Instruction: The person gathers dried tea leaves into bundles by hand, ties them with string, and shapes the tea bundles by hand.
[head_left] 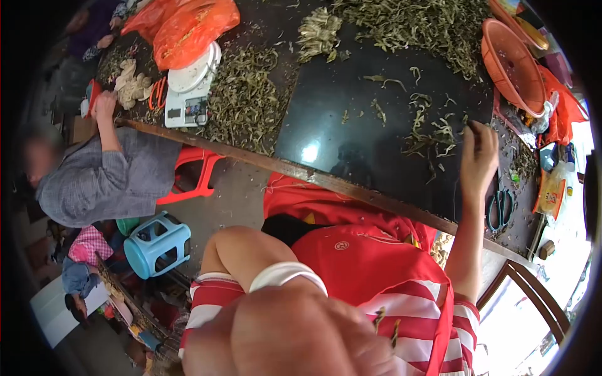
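My left hand (301, 332), large and blurred, is raised close to the camera at the bottom. Two thin dried leaf pieces (394, 332) stick up at its fingers, against the striped shirt. At the right, my right hand (480, 150) is over the edge of the black board (351, 94), its fingers curled together. A bit of leaf shows at those fingertips; what they grip, if anything, is too small to tell. Just left of that hand lie loose dried leaves (433, 135). Larger leaf heaps (414, 25) cover the board's far side.
Black-handled scissors (500, 210) lie below my right hand. An orange basket (514, 66) stands at the upper right. Left of the board are a leaf pile (244, 94), a white scale (187, 108) and a red bag (194, 31). A co-worker (113, 175) sits at the left, near a blue stool (157, 244).
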{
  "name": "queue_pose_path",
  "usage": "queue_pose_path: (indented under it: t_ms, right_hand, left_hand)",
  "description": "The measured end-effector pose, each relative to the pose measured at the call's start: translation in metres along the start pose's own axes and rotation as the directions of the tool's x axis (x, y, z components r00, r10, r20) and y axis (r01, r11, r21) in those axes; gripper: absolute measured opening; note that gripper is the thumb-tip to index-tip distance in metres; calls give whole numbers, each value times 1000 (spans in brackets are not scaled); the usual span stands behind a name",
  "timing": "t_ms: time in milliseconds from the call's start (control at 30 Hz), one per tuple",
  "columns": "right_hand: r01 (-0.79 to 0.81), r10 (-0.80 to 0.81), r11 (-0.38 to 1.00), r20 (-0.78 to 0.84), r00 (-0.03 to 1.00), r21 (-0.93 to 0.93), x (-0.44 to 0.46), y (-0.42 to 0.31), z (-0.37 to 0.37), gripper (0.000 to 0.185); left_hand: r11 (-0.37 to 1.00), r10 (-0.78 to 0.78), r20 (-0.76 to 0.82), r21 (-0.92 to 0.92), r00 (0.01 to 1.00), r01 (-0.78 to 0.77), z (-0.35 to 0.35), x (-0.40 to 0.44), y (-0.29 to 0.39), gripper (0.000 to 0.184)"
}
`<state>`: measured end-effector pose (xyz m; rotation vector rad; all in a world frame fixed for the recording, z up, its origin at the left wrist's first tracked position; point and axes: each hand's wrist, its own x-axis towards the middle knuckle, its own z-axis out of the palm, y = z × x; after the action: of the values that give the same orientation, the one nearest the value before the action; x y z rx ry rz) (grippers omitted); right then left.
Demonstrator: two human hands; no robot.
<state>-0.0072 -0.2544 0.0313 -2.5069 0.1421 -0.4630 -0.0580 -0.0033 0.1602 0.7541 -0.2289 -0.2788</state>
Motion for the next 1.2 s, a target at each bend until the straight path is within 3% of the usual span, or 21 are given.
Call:
queue_pose_path:
  t_ms: [400,467,567,633,667,733,933,1067,1133,1200]
  right_hand:
    - [302,-298,949,54,953,-93,-14,-39,54,11]
    - [276,-276,961,212,937,30,-14,-40,47,14]
    - [335,-361,927,159,919,168,10,-18,44,15]
    - [159,-192,971,185,964,177,31,-24,33,17]
    - [164,-198,970,195,960,179,40,-20,39,17]
    - [51,-49,999,93,994,-13,69,-10,52,18]
    - [201,-209,977,147,967,66,98,9,96,19]
    - [291,-284,956,123,951,-44,86,18,78,19]
    - [1,-20,993,167,986,115,66,-5,52,17]
    - [-86,47,975,189,981,203,45,-23,29,15]
  left_hand:
    - [999,-37,62,14,997,36,10,-7,7,16]
    - [999,-39,32,39,999,38,7,1,2,16]
    - [998,-45,-21,53,999,46,-1,6,1,17]
    - [997,-47,-45,52,998,49,-10,3,11,17]
    - [998,-44,-57,48,997,47,-9,10,3,17]
    - [998,-34,-52,42,998,36,-13,6,13,18]
    - [997,-37,-34,64,999,39,-3,-1,10,19]
    - [997,-54,-72,48,996,57,-11,5,5,19]
    - [997,-68,-82,27,994,71,-18,4,9,20]
    - [997,-80,-104,-3,991,80,-22,5,8,20]
